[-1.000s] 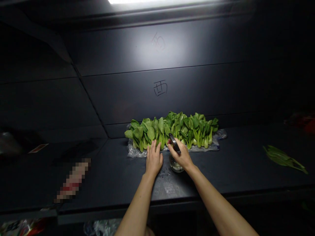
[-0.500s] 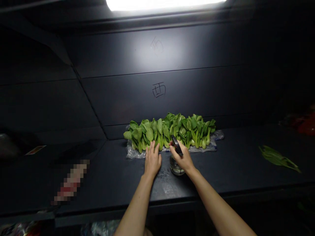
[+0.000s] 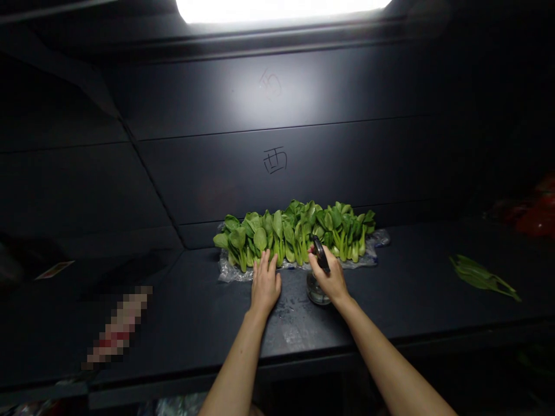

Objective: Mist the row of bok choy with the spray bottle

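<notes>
A row of bok choy (image 3: 297,234) stands upright against the back panel on a clear plastic sheet (image 3: 229,273). My right hand (image 3: 332,280) is wrapped round a spray bottle (image 3: 318,292) with a black top and a clear body, held just in front of the greens; part of it is hidden by my fingers. My left hand (image 3: 265,286) is open, its fingers stretched toward the stems and the near edge of the plastic. Whether those fingertips touch the stems I cannot tell. Wet marks show on the dark shelf (image 3: 295,329) between my hands.
Loose green leaves (image 3: 484,277) lie on the shelf at the right. A blurred-out item (image 3: 119,329) and a small card (image 3: 55,270) lie at the left. Red bagging (image 3: 540,216) is at the far right. A bright lamp (image 3: 284,8) hangs above the back panel (image 3: 208,173).
My right hand has moved slightly to the right along the row with the spray bottle. My left hand stays at nearly the same place by the greens. The view has shifted a little.
</notes>
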Action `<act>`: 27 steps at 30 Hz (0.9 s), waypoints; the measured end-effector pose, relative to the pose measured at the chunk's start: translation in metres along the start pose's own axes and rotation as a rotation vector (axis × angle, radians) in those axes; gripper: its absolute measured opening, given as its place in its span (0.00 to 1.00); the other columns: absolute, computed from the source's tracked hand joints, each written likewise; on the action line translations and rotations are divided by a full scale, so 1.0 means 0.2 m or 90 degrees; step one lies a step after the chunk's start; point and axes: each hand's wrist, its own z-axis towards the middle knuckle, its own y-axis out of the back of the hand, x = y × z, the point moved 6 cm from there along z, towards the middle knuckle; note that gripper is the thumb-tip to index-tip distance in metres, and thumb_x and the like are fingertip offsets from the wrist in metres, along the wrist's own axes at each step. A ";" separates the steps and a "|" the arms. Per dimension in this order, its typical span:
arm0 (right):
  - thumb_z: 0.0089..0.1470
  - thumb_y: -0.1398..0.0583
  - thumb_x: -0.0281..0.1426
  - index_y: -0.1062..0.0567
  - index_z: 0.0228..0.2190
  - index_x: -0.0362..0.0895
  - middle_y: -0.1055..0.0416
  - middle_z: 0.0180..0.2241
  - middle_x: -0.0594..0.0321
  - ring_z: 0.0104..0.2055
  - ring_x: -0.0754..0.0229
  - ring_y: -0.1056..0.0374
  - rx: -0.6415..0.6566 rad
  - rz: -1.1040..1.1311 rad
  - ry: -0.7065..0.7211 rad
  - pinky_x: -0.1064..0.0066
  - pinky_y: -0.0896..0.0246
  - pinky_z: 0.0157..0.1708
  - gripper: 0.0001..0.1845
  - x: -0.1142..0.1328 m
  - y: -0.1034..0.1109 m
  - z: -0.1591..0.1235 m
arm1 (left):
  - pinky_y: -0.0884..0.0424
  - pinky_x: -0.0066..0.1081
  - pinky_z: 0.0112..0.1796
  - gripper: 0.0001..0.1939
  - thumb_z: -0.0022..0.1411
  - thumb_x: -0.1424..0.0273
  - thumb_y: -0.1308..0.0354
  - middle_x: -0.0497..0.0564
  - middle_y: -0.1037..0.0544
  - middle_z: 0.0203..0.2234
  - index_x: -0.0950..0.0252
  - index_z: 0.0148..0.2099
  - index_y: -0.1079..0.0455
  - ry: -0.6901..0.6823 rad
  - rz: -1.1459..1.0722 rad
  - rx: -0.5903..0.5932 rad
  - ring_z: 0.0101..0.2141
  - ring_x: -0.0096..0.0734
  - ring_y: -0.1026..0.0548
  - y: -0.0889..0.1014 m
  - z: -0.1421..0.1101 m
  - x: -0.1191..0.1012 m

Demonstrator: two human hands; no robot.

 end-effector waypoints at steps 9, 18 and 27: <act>0.58 0.45 0.41 0.25 0.37 0.45 0.21 0.37 0.54 0.40 0.49 0.25 -0.019 0.000 -0.004 0.61 0.33 0.43 0.14 -0.07 0.04 0.02 | 0.46 0.56 0.65 0.28 0.64 0.78 0.52 0.62 0.40 0.67 0.65 0.66 0.40 -0.044 0.019 0.022 0.68 0.46 0.45 0.04 0.03 -0.09; 0.59 0.46 0.41 0.27 0.38 0.45 0.22 0.36 0.55 0.40 0.50 0.26 -0.021 -0.005 -0.006 0.62 0.33 0.41 0.14 -0.11 0.08 0.06 | 0.46 0.57 0.65 0.30 0.62 0.78 0.49 0.61 0.41 0.68 0.63 0.66 0.40 -0.114 0.031 0.072 0.69 0.45 0.46 -0.02 0.10 -0.30; 0.58 0.41 0.44 0.27 0.41 0.45 0.23 0.41 0.54 0.45 0.49 0.26 0.012 0.008 0.021 0.59 0.33 0.48 0.16 -0.14 0.08 0.09 | 0.45 0.57 0.64 0.27 0.62 0.80 0.48 0.60 0.40 0.67 0.59 0.62 0.34 -0.106 0.080 0.083 0.67 0.46 0.43 -0.14 0.21 -0.38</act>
